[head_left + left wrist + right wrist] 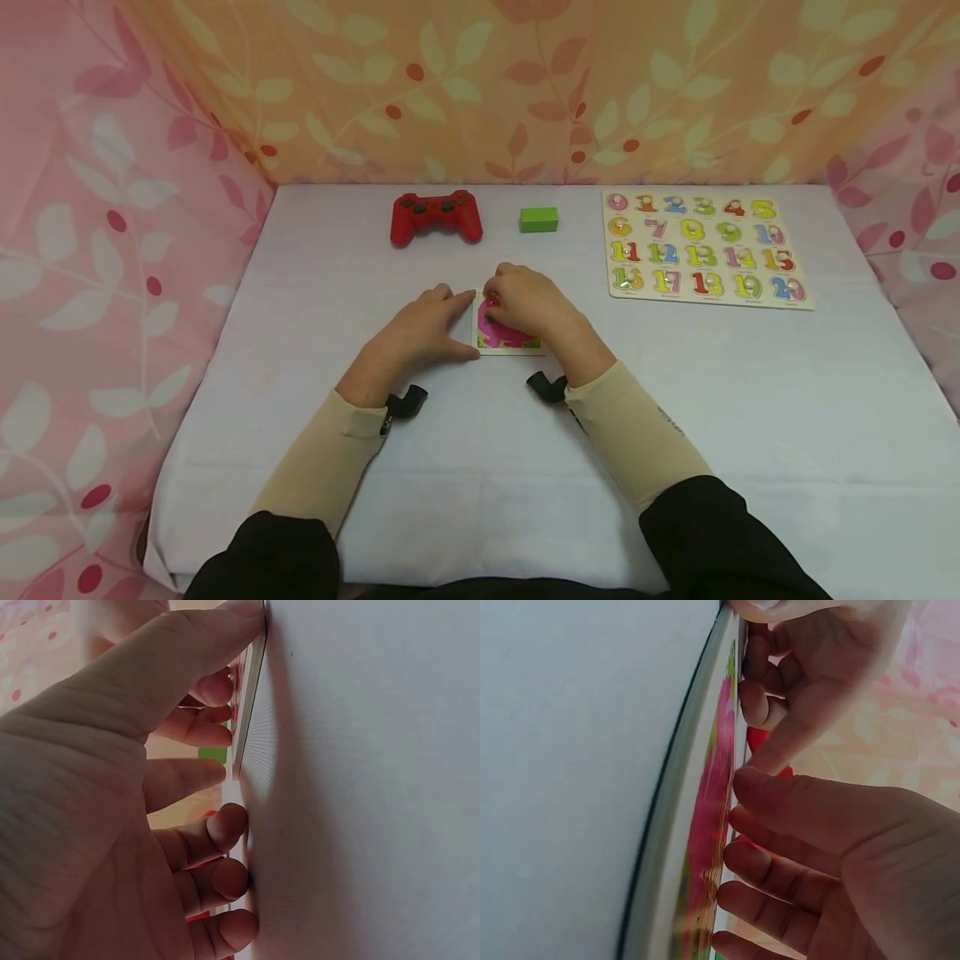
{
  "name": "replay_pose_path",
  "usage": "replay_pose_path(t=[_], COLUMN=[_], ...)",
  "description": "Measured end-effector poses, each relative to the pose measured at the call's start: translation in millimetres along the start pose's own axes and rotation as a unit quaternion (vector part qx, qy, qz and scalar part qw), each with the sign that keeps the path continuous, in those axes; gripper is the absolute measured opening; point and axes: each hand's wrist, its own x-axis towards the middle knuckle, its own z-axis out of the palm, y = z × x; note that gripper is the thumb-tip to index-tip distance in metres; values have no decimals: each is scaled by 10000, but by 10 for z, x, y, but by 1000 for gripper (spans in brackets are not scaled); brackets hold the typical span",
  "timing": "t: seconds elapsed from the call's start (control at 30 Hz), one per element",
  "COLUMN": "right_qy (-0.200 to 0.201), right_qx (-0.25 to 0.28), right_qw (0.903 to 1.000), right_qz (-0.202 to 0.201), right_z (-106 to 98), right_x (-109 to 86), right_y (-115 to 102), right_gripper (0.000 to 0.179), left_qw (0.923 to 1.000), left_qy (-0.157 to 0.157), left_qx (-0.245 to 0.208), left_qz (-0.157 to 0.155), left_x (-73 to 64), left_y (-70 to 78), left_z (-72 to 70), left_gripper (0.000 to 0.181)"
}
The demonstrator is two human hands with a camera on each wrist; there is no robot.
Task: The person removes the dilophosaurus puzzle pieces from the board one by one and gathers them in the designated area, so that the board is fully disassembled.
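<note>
A small square puzzle board (512, 351) with a pink animal picture and a pale border lies flat on the white cloth. My left hand (420, 332) steadies its left side, the straight thumb at the near corner and the index finger at the far one. The other left fingers rest loosely beyond the board's edge in the left wrist view. My right hand (531, 304) is over the picture from the right, thumb and fingertips touching the surface. In the right wrist view these fingers (754, 862) line up along the pink picture (712, 795), and its upper part is covered in the head view.
Behind the hands lie a red game controller (437, 218) and a green block (538, 220). A number puzzle (705, 247) with knobbed pieces from 0 to 20 lies at the back right. Floral curtains (525, 92) enclose the white table (480, 500) at the back and sides.
</note>
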Motion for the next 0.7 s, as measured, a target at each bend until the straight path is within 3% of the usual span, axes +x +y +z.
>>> replay_pose_path(t=[0.27, 0.47, 0.7], right_qy=[167, 69, 85], right_qx=[517, 1111, 1023], right_qw=[9983, 9933, 9944], right_qz=[189, 317, 249], right_z=[74, 33, -7], right_x=[34, 21, -12], right_y=[55, 83, 112], right_gripper=[35, 37, 37], left_qw=[9999, 10000, 10000], left_qy=[-14, -15, -48], left_qx=[36, -13, -3], left_qz=[122, 94, 43], left_x=[12, 6, 16], left_y=[-22, -15, -11], left_z=[9, 7, 8], left_gripper=[94, 94, 95])
